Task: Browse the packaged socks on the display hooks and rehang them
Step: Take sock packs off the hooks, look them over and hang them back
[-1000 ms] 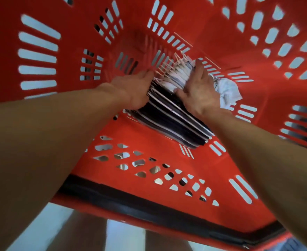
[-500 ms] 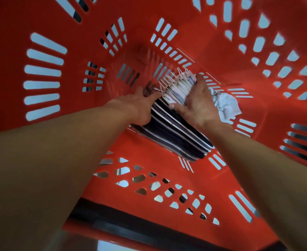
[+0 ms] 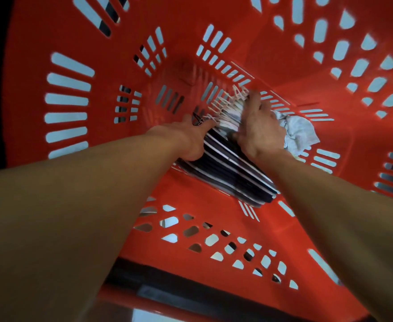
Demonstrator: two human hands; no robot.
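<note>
Deep inside a red plastic shopping basket (image 3: 283,54), well short of any rehanging. Stack of packaged socks (image 3: 235,173) lying on edge on the basket floor, white hanger hooks (image 3: 223,105) fanned at the far end. Left hand (image 3: 190,140) pressed against the near side of the stack, right hand (image 3: 258,129) laid over the top, fingers curled, clamping the packs between them. Crumpled pale cloth (image 3: 300,133) just beside the right hand. No display hooks visible; lifting out and hanging judged still to do
</note>
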